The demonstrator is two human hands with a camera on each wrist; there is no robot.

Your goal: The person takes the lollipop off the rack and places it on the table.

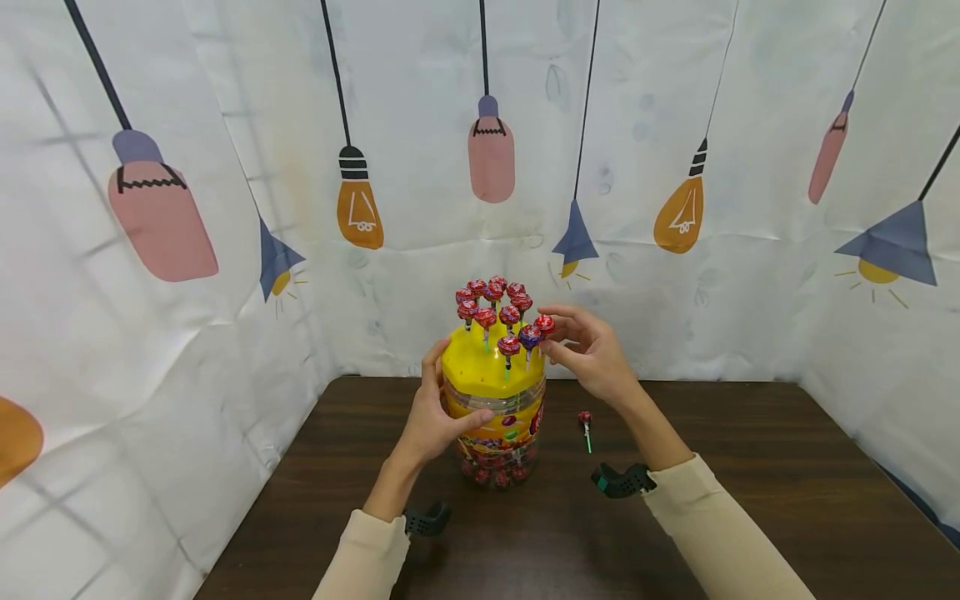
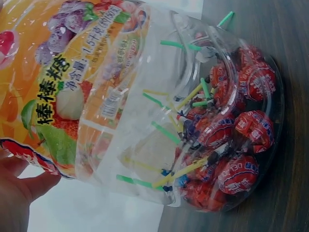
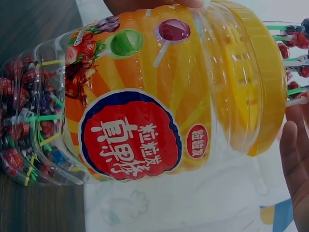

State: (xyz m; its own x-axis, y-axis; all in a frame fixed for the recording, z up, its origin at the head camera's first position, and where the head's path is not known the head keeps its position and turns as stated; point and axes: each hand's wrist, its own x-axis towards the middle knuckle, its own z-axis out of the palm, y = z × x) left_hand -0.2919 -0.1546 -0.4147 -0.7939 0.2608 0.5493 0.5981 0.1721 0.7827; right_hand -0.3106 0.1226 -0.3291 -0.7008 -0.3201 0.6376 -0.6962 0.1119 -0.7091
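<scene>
A clear plastic candy jar (image 1: 498, 435) with an orange printed label and a yellow lid (image 1: 471, 371) stands upright on the table. Several wrapped lollipops (image 1: 485, 318) stick up from the lid by their sticks. My left hand (image 1: 433, 418) grips the jar's left side below the lid, thumb across the front. At the lid's right edge, my right hand (image 1: 598, 357) pinches a red lollipop (image 1: 544, 323) between thumb and fingers, beside a purple-wrapped one (image 1: 529, 336). In the left wrist view, more red lollipops (image 2: 253, 129) lie heaped at the jar's bottom, sticks pointing inward.
A single lollipop (image 1: 586, 423) with a green stick lies on the dark wooden table (image 1: 720, 492), right of the jar and near the right forearm. Behind the table hangs a white cloth (image 1: 420, 308) printed with lamps.
</scene>
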